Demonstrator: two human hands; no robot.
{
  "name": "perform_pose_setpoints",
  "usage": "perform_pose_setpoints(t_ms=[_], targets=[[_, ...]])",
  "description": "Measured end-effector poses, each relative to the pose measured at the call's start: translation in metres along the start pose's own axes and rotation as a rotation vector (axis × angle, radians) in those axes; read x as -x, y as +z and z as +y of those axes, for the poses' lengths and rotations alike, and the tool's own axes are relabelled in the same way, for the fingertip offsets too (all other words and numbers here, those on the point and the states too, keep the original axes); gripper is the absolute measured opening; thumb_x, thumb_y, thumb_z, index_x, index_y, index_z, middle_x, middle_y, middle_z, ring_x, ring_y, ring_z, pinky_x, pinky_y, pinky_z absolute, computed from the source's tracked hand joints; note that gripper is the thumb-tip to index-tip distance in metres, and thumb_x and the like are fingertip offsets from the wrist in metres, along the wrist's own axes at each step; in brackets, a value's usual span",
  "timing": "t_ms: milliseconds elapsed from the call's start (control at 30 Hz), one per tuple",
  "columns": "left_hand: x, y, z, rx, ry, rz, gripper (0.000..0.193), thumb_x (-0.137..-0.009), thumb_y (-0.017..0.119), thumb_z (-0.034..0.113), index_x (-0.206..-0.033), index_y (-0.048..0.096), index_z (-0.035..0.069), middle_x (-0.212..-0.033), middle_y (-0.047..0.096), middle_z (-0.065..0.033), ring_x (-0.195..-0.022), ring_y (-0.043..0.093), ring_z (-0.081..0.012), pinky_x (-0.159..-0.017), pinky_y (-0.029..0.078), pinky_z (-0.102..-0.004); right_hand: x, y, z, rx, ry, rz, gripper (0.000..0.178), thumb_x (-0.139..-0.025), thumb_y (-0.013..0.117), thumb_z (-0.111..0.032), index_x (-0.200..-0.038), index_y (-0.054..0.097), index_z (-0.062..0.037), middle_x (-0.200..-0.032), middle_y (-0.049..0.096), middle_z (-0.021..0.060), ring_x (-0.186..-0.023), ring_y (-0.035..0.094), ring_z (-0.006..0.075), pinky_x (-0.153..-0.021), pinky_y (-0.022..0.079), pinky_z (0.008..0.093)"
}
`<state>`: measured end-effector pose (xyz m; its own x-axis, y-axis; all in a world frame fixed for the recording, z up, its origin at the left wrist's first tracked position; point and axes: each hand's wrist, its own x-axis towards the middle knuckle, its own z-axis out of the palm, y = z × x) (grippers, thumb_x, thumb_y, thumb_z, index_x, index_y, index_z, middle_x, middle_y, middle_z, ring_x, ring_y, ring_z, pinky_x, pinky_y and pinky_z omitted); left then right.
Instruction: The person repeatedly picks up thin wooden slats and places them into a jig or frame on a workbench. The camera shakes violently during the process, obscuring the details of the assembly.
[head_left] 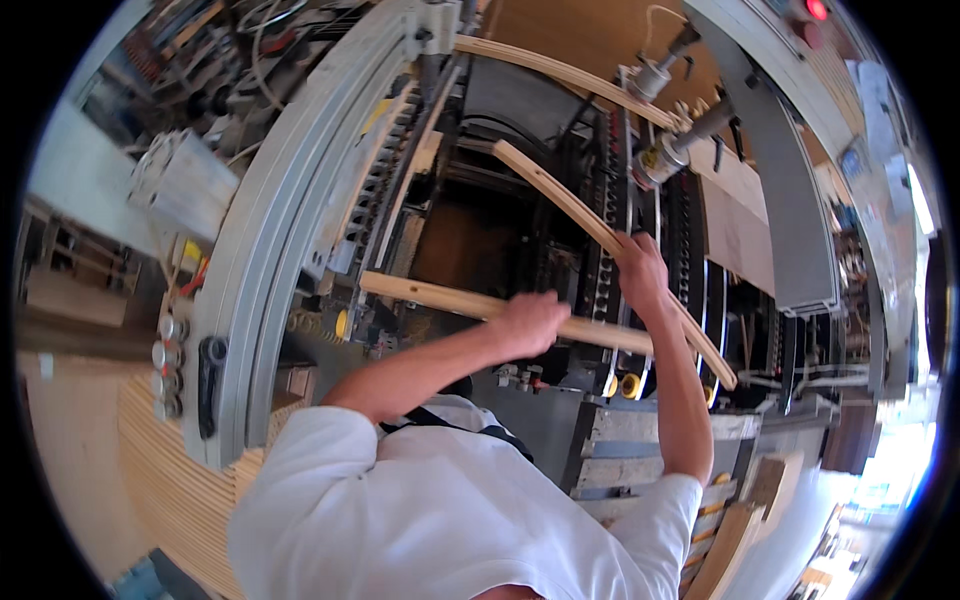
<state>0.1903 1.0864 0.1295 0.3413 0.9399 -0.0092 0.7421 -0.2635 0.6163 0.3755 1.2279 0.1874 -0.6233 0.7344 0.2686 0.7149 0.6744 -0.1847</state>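
Gripped in the left hand (528, 322), a straight wooden slat (440, 297) crosses mid-frame; the right hand (640, 268) is clamped on a curved wooden slat (560, 195) above the machine frame (300, 200). Both look light, stiff, slightly springy, best held near mid-length.

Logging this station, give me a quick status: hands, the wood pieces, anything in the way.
Left hand shut on straight wooden strip. Right hand shut on curved wooden strip. Both held over the machine frame; the strips cross near the right hand.
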Motion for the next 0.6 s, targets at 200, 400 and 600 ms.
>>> perform_pose_setpoints(t_ms=[200,400,600], targets=[[0.074,0.018,0.045,0.031,-0.111,-0.109,0.027,-0.078,0.071,0.015,-0.103,0.062,0.008,-0.1,0.06,-0.0139,-0.098,0.061,-0.0336,-0.08,0.051,-0.0473,-0.126,0.089,-0.019,-0.1,-0.288,0.023,0.038,-0.08,0.06,-0.002,-0.118,0.06,-0.0076,-0.104,0.057,0.0161,-0.102,0.056,0.0367,-0.087,0.049,0.045],[0.126,0.003,0.058,0.072,-0.452,-0.143,0.033,-0.083,0.066,0.022,-0.113,0.062,0.009,-0.107,0.06,-0.0105,-0.107,0.059,-0.0312,-0.087,0.048,-0.0469,-0.194,0.138,-0.025,0.044,-0.276,0.125,0.028,-0.08,0.061,-0.007,-0.108,0.064,-0.0104,-0.1,0.061,0.0143,-0.098,0.059,0.0357,-0.083,0.052,0.046],[0.209,-0.004,0.063,0.17,-0.752,0.089,0.041,-0.077,0.074,0.024,-0.113,0.063,0.007,-0.108,0.061,-0.0109,-0.107,0.058,-0.0331,-0.088,0.048,-0.0445,-0.219,0.146,0.009,0.065,-0.13,0.142,0.019,-0.085,0.065,-0.024,-0.1,0.065,-0.0132,-0.102,0.065,0.0121,-0.098,0.063,0.0339,-0.082,0.052,0.0464]])
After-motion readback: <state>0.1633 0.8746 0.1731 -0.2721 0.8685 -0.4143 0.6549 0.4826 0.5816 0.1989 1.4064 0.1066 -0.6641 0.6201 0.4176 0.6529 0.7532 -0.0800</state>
